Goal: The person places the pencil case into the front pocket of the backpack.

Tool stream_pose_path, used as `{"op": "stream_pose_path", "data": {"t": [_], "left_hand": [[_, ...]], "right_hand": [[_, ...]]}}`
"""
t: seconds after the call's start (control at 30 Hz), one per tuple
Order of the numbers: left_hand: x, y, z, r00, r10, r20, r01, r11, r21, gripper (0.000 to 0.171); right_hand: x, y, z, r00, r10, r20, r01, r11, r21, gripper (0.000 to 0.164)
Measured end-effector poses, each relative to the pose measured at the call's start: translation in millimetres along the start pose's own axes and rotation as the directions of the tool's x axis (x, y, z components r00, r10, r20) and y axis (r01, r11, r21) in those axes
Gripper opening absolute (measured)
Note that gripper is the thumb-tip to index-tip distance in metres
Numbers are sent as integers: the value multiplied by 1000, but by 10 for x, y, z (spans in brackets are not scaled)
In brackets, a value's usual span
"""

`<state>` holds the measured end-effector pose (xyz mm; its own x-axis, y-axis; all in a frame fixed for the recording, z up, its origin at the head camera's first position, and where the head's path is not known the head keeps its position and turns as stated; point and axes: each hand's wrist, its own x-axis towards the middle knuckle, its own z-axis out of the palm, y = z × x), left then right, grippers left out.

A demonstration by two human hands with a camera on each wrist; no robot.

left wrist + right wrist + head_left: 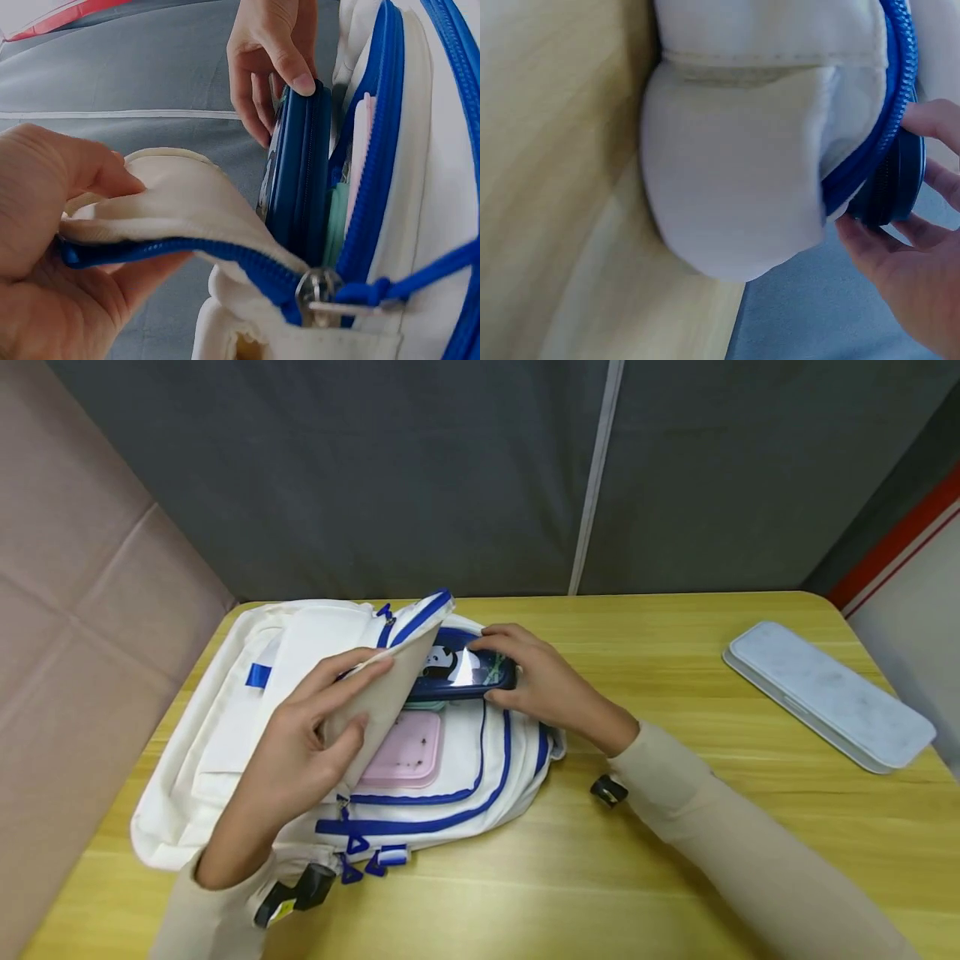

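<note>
A white backpack (pixel 510 777) with blue zips lies flat on the table, its front pocket unzipped. My left hand (pixel 303 735) pinches the edge of the pocket flap (pixel 187 195) and holds it lifted. At the pocket's mouth, my right hand (pixel 536 677) grips the end of a dark blue zip case (pixel 491 670) with a panda picture. The case's other end is hidden behind the flap. A pink flat box (pixel 408 747) lies in the pocket, partly covered by the flap. Beside the case shows the edge of a mint-green thing (pixel 335 225), its kind unclear.
To the right on the wooden table (pixel 637 877) lies a pale grey-blue flat case (pixel 828 693). A dark grey curtain (pixel 375 485) stands behind the table, and a beige padded wall (pixel 82 593) rises at the left. Blue zip pulls (pixel 352 870) hang at the backpack's near side.
</note>
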<state>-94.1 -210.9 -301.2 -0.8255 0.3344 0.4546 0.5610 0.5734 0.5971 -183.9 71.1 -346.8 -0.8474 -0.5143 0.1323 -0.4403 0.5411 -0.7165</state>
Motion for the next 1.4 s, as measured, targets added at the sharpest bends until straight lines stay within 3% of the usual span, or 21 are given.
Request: {"op": "stream_pose_path", "data": {"t": [0.13,0.4,0.7,0.9,1.4], "left_hand": [[-58,-5,-12,1000,-24,4,23,998,56,71],[-191,10,-30,999,-44,4,43,996,82,71],[-191,-31,-40,1000,24,-4,-24,1000,-9,67],[-178,-42,-49,999,38,17,-37,996,-80,69],[-153,-50,-31,996,82,16,-80,988,-132,69]], "right_hand": [[-39,41,-4,1000,13,-27,-12,1000,29,60],[-82,111,-12,997,17,-69,-10,995,103,56],[-82,133,20,996,4,-94,11,987,158,53],[-74,115,65,994,-26,-109,47,981,190,51],[-1,-11,186,992,-53,-119,71,987,147,50]]}}
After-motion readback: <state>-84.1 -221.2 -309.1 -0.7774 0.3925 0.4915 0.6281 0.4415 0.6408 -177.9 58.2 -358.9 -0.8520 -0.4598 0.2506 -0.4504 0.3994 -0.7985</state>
